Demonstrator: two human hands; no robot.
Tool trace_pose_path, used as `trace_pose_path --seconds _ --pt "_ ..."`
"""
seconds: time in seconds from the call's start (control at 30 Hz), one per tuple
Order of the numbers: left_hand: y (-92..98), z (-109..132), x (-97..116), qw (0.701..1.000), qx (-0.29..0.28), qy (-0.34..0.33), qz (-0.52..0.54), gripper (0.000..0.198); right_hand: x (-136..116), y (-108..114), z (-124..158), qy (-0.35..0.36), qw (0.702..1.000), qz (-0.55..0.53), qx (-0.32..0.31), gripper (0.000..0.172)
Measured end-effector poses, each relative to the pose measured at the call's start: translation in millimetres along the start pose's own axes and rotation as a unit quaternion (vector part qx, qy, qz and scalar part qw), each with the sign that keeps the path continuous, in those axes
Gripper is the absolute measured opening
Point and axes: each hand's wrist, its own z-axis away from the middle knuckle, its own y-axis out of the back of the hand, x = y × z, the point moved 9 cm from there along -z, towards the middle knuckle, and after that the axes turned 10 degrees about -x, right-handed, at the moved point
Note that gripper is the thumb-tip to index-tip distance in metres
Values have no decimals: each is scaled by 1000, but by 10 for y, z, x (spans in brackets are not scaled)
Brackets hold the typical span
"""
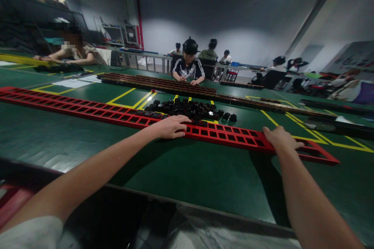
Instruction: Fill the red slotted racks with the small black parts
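A long red frame with rows of rectangular openings stretches across the green table in front of me. My left hand lies over its middle, fingers reaching across the top and thumb by the near edge. Further right, my right hand grips the frame close to its right end, with the fingertips partly hidden. Just beyond the left hand is a heap of small black parts. A few black pieces sit at the frame's openings left of that hand.
Yellow tape lines mark the green tabletop. Long brown strips lie across its far side. White papers are at the left. A person works opposite, another person at the left, and several others sit farther back.
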Motion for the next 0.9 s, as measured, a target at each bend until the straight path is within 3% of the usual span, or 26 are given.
trace_pose_path --seconds 0.23,0.67,0.9 --pt "52 17 15 999 36 -13 8 18 0 -1 -34 18 1000 2 25 70" --pt "-57 -19 -33 999 14 4 38 18 -11 -50 -41 46 998 43 30 62" --pt "-40 -48 -18 1000 7 17 26 21 144 -89 -313 29 999 28 3 48"
